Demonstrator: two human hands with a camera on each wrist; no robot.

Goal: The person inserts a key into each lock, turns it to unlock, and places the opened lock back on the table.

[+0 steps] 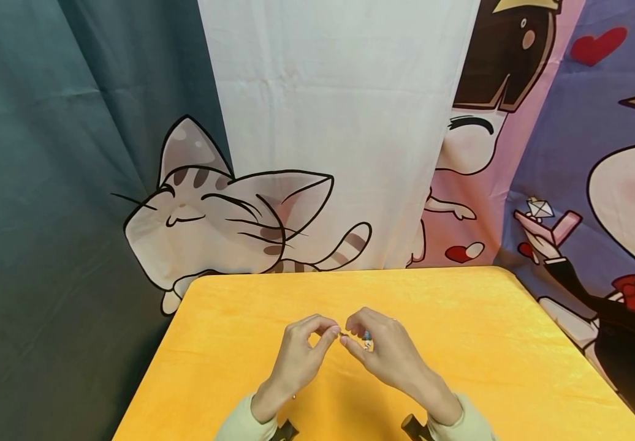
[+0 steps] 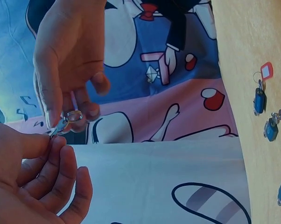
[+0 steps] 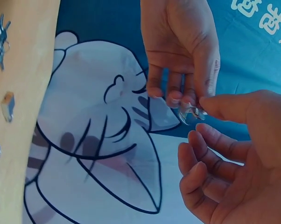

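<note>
In the head view my left hand (image 1: 302,352) and right hand (image 1: 386,350) meet above the yellow table. My left thumb and fingertips pinch a small silver key (image 2: 60,126), which has a metal ring (image 2: 74,116) at its other end. Near that ring my right fingers are loosely curved, thumb and forefinger apart. The right wrist view shows the shiny key (image 3: 193,112) between the two hands, close to my right thumb tip. A small blue thing (image 1: 368,337) shows within the gap of my right hand, its kind unclear at this size.
On the table (image 2: 238,60) in the left wrist view lie blue padlocks (image 2: 259,101), some with keys, and a red key tag (image 2: 267,70). The right wrist view has a bunch of keys (image 3: 1,39) and a small block (image 3: 8,106). A printed curtain (image 1: 339,122) hangs behind.
</note>
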